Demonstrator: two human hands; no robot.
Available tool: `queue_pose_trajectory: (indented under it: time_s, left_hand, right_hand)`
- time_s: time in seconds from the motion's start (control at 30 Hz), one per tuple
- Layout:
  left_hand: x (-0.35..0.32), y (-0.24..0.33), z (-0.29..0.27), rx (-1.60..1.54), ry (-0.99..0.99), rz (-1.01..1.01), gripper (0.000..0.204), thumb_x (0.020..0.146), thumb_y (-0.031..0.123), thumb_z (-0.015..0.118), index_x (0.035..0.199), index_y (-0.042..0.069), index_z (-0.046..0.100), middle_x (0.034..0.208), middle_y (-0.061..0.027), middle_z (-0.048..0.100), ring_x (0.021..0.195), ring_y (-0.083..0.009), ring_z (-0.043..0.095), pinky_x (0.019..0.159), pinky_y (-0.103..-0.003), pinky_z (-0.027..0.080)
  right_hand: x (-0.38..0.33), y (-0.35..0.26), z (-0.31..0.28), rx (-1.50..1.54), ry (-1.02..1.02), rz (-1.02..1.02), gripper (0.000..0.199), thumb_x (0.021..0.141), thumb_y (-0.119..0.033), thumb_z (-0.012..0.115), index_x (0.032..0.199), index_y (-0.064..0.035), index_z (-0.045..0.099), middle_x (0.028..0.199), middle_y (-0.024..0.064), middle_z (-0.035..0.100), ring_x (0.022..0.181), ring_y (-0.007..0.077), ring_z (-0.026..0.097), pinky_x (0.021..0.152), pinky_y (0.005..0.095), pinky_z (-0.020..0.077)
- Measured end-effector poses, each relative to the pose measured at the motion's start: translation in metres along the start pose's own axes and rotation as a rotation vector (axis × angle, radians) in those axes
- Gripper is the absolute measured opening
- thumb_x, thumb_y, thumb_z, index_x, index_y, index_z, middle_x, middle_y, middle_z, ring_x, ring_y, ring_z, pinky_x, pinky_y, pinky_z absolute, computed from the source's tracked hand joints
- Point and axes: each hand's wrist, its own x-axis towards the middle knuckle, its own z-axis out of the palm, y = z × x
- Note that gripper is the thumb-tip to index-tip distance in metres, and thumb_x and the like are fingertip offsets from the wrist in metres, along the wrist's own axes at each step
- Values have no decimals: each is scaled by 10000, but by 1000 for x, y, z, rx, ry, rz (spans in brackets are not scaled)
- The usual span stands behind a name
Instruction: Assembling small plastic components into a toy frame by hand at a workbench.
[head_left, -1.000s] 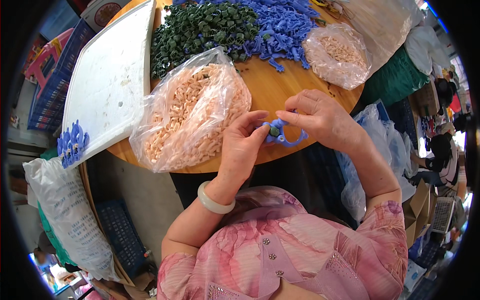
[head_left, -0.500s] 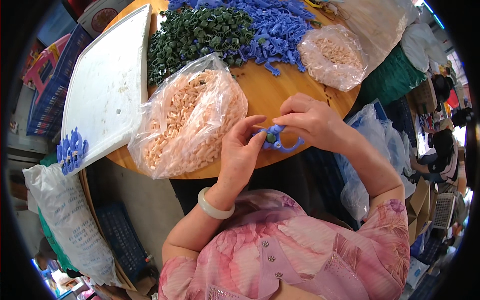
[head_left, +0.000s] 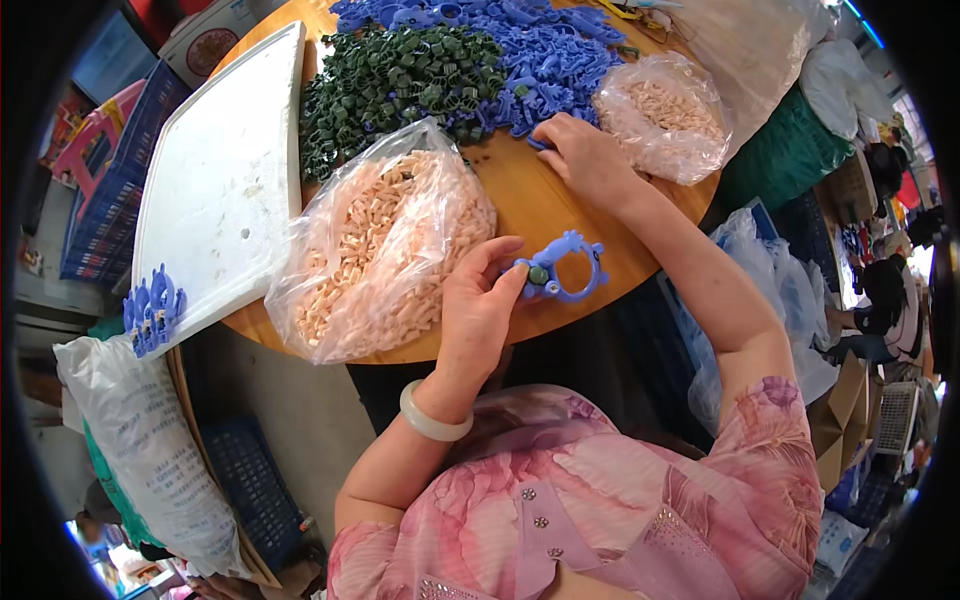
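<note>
My left hand [head_left: 478,305] pinches a blue plastic piece with a round open ring [head_left: 580,275] between thumb and fingers, just past the table's near edge. A small dark green part [head_left: 539,275] sits on this piece, close to my thumb. My right hand [head_left: 590,160] is stretched out to the near edge of the blue pile. Its bent fingers are closed on a small blue plastic piece [head_left: 540,144], mostly hidden under the fingertips.
Blue plastic parts [head_left: 560,75] and dark green parts [head_left: 400,85] are heaped at the back. Clear bags of peach-coloured pieces lie in front [head_left: 375,255] and at the right [head_left: 665,115]. A white board [head_left: 220,160] at the left carries several upright blue pieces [head_left: 155,308].
My right hand has left the ringed piece and moved away to the blue pile, closing on a small blue piece there. My left hand still holds the ringed piece, its ring now in plain view.
</note>
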Motion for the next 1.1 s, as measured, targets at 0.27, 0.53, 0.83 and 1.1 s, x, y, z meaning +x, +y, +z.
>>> queue_pose_trajectory:
  time_s: [0.27,0.53,0.83,1.1]
  left_hand:
    - [-1,4,1,-4,8,-8,256,904,23,505,1155,-28,526,966,-69,588,859,-150,616,771,-330,565]
    - [-1,8,4,-2,10,-25,267,904,22,503,1166,-30,522,957,-83,600,851,-157,623,769,-333,566]
    - [-2,7,4,-7,25,-25,267,904,26,507,1165,-30,520,940,-83,603,845,-155,622,763,-336,567]
    - [2,0,0,-80,10,15,269,902,34,530,1161,-34,525,952,-84,623,846,-160,636,759,-327,568]
  right_hand:
    - [-33,-5,-34,934,-313,414,161,875,-41,553,1009,-20,640,950,55,644,853,144,600,744,259,476]
    - [-50,7,-38,473,-145,42,125,823,-55,611,933,-3,641,885,102,593,848,262,586,746,324,475]
    - [-56,-6,-37,205,-73,-76,213,813,-35,619,1026,-35,613,863,70,606,851,210,592,743,309,478]
    - [-66,-63,-89,908,-231,228,144,840,-14,609,983,-22,616,880,14,607,834,80,552,729,225,450]
